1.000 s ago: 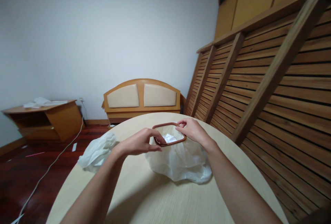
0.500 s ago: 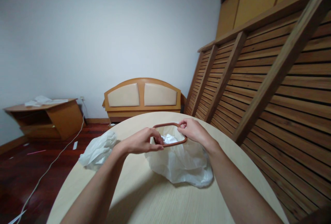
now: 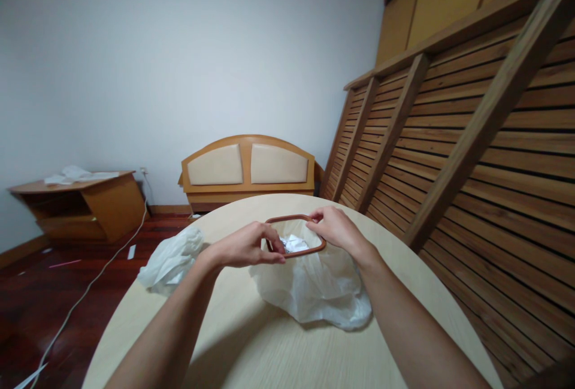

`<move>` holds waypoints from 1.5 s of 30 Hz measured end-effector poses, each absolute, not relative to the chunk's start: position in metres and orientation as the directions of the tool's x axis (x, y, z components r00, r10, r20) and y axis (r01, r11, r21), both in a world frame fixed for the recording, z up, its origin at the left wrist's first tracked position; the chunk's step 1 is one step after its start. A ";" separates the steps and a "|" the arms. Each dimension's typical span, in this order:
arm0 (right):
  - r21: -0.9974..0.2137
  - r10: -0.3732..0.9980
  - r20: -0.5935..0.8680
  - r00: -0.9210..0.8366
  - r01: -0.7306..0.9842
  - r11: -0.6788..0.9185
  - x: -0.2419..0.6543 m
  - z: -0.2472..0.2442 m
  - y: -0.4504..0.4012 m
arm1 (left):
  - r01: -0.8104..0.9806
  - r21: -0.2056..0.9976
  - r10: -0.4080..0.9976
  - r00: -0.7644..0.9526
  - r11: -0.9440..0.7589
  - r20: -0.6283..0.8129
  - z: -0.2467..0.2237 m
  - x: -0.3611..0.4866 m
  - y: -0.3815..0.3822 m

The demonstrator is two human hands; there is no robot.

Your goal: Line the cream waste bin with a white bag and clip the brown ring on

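I observe a room in a home, evidenced by a padded headboard (image 3: 248, 164), a low wooden cabinet (image 3: 110, 206) and dark wood flooring (image 3: 103, 305).

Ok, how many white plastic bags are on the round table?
2. A crumpled bag lies on the table's left side; a spread bag hangs below the brown rim between the left hand and right hand. More may be hidden.
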State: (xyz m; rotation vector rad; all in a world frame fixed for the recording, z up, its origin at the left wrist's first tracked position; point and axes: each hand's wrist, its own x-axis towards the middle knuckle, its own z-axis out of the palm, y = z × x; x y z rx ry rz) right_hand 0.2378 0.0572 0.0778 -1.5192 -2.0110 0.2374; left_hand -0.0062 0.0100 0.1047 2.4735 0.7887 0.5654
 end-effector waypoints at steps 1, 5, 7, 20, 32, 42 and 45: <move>-0.475 0.920 0.354 -0.166 0.816 0.330 0.238 0.078 0.057 | 0.417 0.555 0.617 0.751 -0.720 0.236 0.105 -0.006 0.010; -0.459 0.923 0.350 -0.163 0.829 0.320 0.237 0.079 0.055 | 0.408 0.557 0.607 0.759 -0.724 0.233 0.104 -0.007 0.011; -0.459 0.925 0.349 -0.152 0.832 0.311 0.236 0.079 0.054 | 0.405 0.555 0.604 0.761 -0.727 0.237 0.104 -0.007 0.011; -0.439 0.929 0.351 -0.121 0.855 0.277 0.237 0.086 0.047 | 0.390 0.552 0.594 0.763 -0.737 0.255 0.102 -0.004 0.012; -0.466 0.934 0.336 -0.122 0.840 0.277 0.238 0.084 0.051 | 0.571 0.516 0.768 0.435 -0.638 0.470 0.087 -0.017 0.037; -0.453 0.938 0.322 -0.126 0.850 0.270 0.233 0.085 0.048 | 0.751 0.562 0.929 0.191 -0.346 0.316 0.074 -0.009 0.047; -0.447 0.932 0.339 -0.131 0.849 0.281 0.232 0.085 0.048 | 0.771 0.560 0.942 0.158 -0.305 0.295 0.074 -0.007 0.048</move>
